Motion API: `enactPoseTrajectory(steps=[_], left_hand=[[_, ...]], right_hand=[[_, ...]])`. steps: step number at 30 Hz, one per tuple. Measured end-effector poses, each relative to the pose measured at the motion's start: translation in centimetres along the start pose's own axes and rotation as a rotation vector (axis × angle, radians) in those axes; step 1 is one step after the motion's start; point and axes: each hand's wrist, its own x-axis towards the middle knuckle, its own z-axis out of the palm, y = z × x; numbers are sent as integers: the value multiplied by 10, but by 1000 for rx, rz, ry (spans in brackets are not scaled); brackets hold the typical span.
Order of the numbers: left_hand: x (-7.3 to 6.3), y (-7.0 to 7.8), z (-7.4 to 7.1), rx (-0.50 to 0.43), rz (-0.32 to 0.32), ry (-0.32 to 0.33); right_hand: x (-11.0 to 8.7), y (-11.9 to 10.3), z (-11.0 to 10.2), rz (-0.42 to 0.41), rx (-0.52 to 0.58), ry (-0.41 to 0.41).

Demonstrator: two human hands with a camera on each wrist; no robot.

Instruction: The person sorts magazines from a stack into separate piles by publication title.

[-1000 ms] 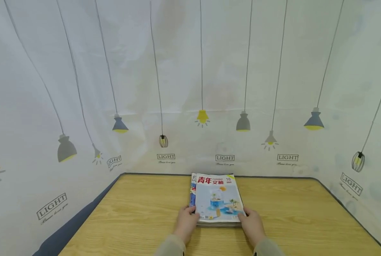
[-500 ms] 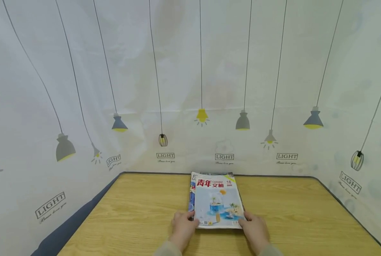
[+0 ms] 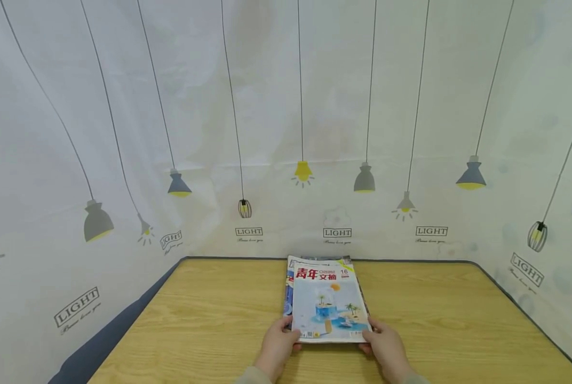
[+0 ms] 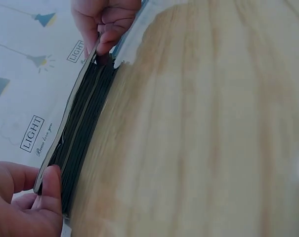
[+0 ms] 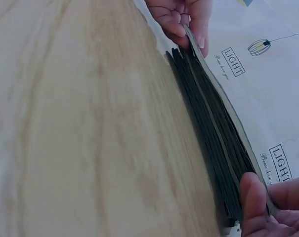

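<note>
Left hand (image 3: 276, 344) and right hand (image 3: 387, 346) grip the magazine (image 3: 328, 306); long axis front-to-back, title end (image 3: 316, 274) farthest.

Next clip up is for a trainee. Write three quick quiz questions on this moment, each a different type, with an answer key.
1. True or false: the left-hand grip and the right-hand grip both hold the top magazine, near its bottom corners.

2. Multiple choice: what colour are the two largest title characters on that magazine's cover?
A. Green
B. Red
C. Black

3. Fill in the blank: the word printed again and again inside boxes on the backdrop is ____.

Key
1. True
2. B
3. LIGHT
</note>
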Motion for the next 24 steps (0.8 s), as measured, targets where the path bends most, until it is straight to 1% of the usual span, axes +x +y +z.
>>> enactPoseTrajectory(steps=[2, 7, 10, 14, 18, 21, 24], left_hand=[[0, -1, -1, -11, 16, -13], [-1, 2, -3, -23, 25, -53], [-2, 5, -4, -40, 15, -80], [-3, 9, -5, -41, -9, -117], [-5, 13, -4, -54, -19, -118], [-7, 16, -6, -85, 9, -109], [-7, 21, -15, -95, 47, -100]], right_hand=[[0, -1, -1, 11, 44, -12], [-3, -6, -3, 23, 49, -51], [-5, -8, -3, 23, 59, -70], [-8, -8, -3, 12, 121, -60], [-11, -8, 0, -13, 207, -33], [-15, -11, 4, -25, 233, -23], [-18, -20, 11, -21, 242, -26]])
